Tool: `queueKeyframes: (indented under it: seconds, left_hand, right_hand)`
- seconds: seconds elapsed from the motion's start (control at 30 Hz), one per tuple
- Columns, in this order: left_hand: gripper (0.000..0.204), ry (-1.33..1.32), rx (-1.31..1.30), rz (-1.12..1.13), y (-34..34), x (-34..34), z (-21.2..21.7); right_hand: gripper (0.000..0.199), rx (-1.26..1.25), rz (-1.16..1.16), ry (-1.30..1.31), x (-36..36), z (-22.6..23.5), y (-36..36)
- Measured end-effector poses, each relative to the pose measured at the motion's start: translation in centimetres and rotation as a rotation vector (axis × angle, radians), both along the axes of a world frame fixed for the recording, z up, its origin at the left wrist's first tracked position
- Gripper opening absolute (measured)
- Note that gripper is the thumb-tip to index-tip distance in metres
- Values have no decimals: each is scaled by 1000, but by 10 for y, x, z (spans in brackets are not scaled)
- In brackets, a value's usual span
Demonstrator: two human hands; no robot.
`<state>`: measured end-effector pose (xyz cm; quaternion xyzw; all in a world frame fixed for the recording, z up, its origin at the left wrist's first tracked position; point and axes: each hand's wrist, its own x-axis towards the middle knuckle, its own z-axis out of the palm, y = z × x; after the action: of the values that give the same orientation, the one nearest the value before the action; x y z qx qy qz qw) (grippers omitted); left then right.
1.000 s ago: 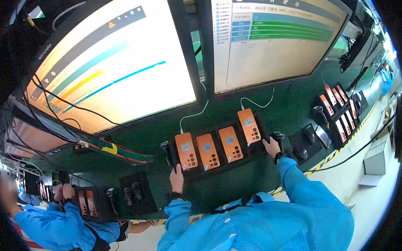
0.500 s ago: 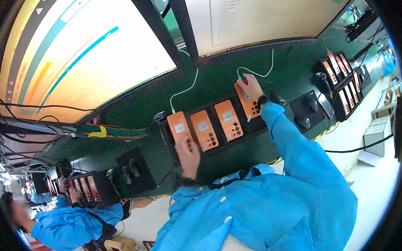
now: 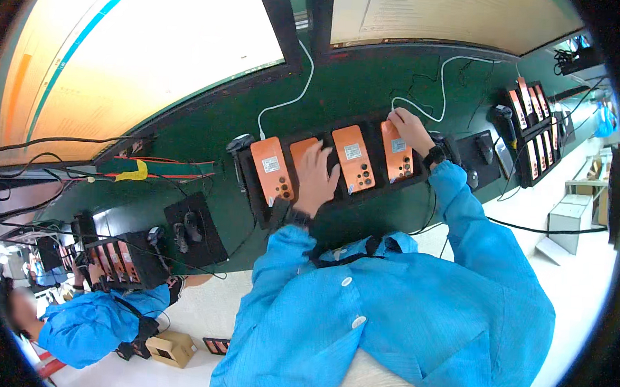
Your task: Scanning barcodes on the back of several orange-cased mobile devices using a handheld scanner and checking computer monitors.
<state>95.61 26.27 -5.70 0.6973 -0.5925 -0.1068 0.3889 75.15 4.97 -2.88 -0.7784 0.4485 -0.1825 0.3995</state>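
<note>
Several orange smartphones lie side by side, backs up, in a black tray (image 3: 337, 204) on the green bench. Over the second smartphone (image 3: 300, 149) my left hand (image 3: 315, 181) is open, fingers spread, hiding most of it; whether it touches the phone I cannot tell. At the upper end of the rightmost smartphone (image 3: 395, 151) the fingers of my right hand (image 3: 411, 130) close on the plug of a white charging cable (image 3: 442, 85). The leftmost smartphone (image 3: 268, 180) has another white cable (image 3: 292, 104) at its top end. Between my hands the third smartphone (image 3: 352, 140) shows its label and camera lenses.
Two large monitors (image 3: 192, 43) stand behind the tray. A handheld scanner (image 3: 505, 122), a black mouse (image 3: 486, 153) and racks of phones (image 3: 538, 159) are at the right. Further left lie a mouse pad (image 3: 208, 237) and loose wires. A co-worker (image 3: 97, 319) in blue sits at lower left.
My left hand has moved from the leftmost phone to the second one, its fingers spreading. My right hand stays at the rightmost phone's top end. The whole view has shifted.
</note>
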Motion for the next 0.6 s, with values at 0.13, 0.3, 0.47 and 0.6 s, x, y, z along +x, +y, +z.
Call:
queueKeyframes:
  seconds: [0.13, 0.3, 0.47, 0.6]
  left_hand:
    - [70, -168, 51, -25, -48, 10, -12]
    - [91, -251, 174, -39, -71, 16, -20]
    - [95, -309, 191, -38, -75, 13, -18]
    - [94, -307, 223, -22, -72, 15, -19]
  right_hand:
    - [26, -31, 44, 23, 8, 5, -2]
    - [23, -122, 13, 39, 12, -2, 3]
    - [25, -174, -82, 99, 11, -16, -3]
    - [26, -67, -281, 8, 23, -5, -4]
